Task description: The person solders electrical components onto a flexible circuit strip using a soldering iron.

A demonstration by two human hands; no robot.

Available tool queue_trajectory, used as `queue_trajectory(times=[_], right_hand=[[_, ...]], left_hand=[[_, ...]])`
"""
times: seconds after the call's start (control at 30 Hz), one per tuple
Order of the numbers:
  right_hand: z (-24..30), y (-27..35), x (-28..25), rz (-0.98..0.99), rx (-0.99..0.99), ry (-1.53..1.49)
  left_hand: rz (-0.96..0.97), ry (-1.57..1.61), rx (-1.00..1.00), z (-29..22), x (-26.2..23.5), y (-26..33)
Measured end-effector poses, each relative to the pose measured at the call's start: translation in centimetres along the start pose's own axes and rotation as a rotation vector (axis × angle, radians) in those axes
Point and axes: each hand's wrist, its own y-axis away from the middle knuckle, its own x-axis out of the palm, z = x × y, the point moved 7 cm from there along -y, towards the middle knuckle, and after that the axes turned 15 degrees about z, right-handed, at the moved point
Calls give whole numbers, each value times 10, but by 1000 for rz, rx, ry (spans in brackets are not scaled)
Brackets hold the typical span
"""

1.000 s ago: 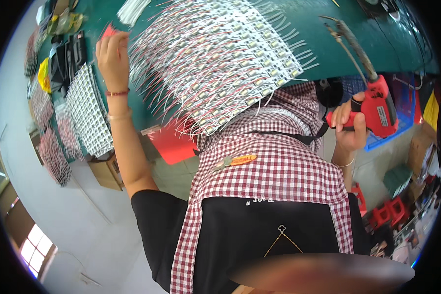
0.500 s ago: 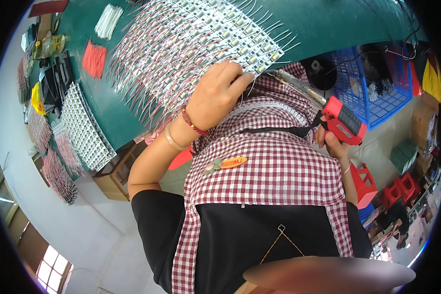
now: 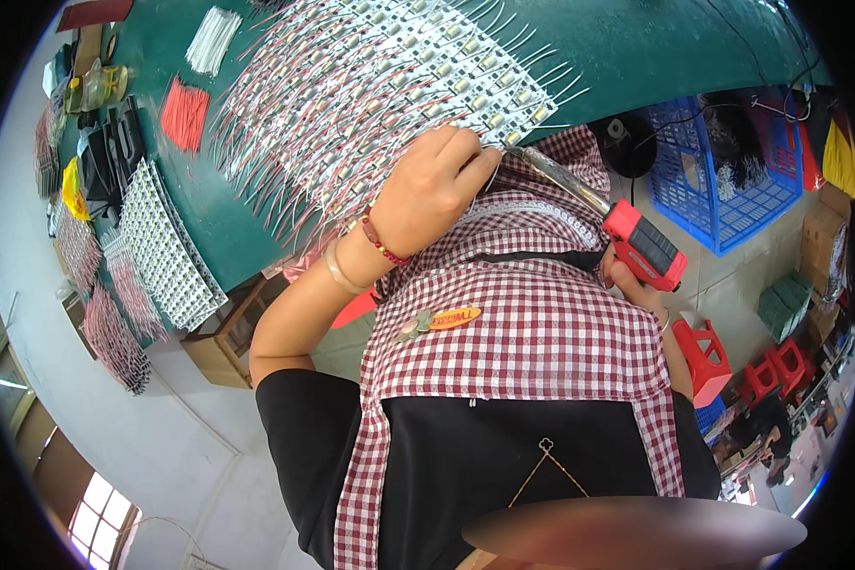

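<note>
Wires already stand on most of the board point(image 3: 380, 85); my left hand point(image 3: 437, 190) pinches one at its near edge, my right hand point(image 3: 627, 280) grips the soldering iron point(image 3: 636, 242), tip there.

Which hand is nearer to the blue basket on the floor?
Right. The right hand grips the red soldering gun just beside the blue basket; the left hand rests on the wired panel, farther away.

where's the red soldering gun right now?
Head view, right of centre: the red soldering gun is in the right hand, tip by the left hand at the board's near edge.
</note>
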Motion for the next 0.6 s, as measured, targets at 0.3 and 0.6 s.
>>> queue_trajectory(times=[0.3,0.6], right_hand=[[1,7,-2,-95,28,-15],[27,-8,8,-121,-119,-231]], left_hand=[[27,-23,-14,-2,1,0],[77,-123,-48,-5,1,2]])
